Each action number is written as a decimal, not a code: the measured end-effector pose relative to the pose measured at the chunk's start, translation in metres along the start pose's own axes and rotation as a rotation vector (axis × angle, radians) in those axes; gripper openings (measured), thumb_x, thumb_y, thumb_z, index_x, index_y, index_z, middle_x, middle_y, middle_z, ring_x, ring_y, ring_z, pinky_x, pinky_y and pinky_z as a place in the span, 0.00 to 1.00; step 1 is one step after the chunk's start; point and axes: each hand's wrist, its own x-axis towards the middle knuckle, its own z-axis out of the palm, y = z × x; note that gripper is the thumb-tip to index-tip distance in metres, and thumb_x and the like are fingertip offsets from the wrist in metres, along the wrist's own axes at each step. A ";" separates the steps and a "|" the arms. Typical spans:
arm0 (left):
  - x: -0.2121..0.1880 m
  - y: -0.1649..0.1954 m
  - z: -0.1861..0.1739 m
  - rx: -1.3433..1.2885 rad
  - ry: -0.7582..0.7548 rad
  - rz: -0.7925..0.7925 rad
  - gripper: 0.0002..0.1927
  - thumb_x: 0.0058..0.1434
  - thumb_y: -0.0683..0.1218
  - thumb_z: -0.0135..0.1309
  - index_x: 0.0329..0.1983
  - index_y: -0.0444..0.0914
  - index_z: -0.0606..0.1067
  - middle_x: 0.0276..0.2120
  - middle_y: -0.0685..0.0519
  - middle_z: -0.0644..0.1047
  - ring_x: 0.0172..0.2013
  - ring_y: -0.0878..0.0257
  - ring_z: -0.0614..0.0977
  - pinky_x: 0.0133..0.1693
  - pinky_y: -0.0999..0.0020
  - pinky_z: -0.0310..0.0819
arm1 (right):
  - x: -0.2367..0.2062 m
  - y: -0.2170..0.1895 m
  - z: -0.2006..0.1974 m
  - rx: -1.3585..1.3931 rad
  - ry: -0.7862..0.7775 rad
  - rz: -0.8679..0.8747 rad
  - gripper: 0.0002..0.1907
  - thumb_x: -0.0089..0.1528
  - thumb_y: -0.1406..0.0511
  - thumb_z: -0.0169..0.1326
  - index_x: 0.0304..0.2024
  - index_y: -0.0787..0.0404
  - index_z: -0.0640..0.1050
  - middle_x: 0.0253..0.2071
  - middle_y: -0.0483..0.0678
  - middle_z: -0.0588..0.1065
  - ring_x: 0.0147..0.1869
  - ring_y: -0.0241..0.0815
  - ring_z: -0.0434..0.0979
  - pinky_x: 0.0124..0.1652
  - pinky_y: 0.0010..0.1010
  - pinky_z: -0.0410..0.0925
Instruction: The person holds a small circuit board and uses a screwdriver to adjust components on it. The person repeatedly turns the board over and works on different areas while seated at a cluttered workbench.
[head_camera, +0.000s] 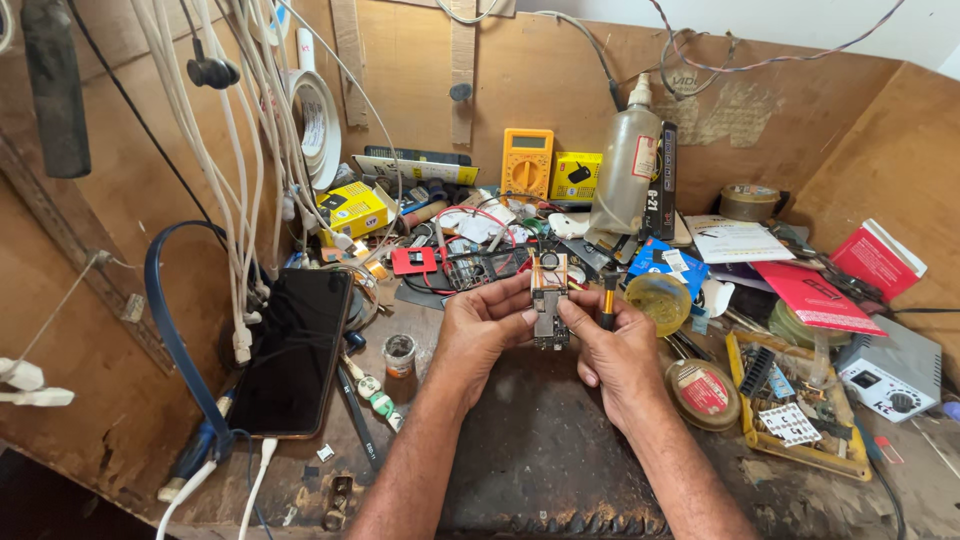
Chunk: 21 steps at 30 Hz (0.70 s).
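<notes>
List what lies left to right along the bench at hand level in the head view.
Black phone → small jar → left hand → circuit board → right hand → round tin → yellow tray → grey box with a dial.

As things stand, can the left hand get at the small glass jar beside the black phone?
Probably yes, once freed. The left hand is pinching the small circuit board with the right hand. The small glass jar stands just left of the left wrist, with bare bench between them and nothing over it.
</notes>
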 end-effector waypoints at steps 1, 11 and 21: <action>0.001 0.000 0.000 -0.005 0.001 -0.003 0.25 0.57 0.33 0.57 0.60 0.31 0.76 0.49 0.45 0.84 0.42 0.64 0.86 0.41 0.70 0.83 | 0.001 0.000 0.000 0.003 -0.001 -0.006 0.09 0.60 0.67 0.63 0.41 0.62 0.80 0.28 0.40 0.76 0.17 0.24 0.61 0.14 0.20 0.54; 0.001 0.001 0.002 -0.040 0.025 -0.047 0.21 0.63 0.39 0.57 0.59 0.30 0.76 0.45 0.47 0.84 0.41 0.63 0.85 0.43 0.67 0.84 | 0.003 0.000 -0.002 -0.027 0.018 0.026 0.10 0.61 0.66 0.62 0.43 0.64 0.79 0.18 0.37 0.67 0.14 0.25 0.56 0.13 0.22 0.53; 0.001 0.003 0.005 -0.107 0.030 -0.003 0.21 0.62 0.41 0.59 0.56 0.25 0.75 0.42 0.44 0.83 0.39 0.59 0.86 0.43 0.63 0.87 | 0.007 0.000 -0.007 0.003 -0.045 0.094 0.08 0.64 0.63 0.59 0.42 0.62 0.79 0.19 0.36 0.65 0.12 0.25 0.55 0.12 0.22 0.53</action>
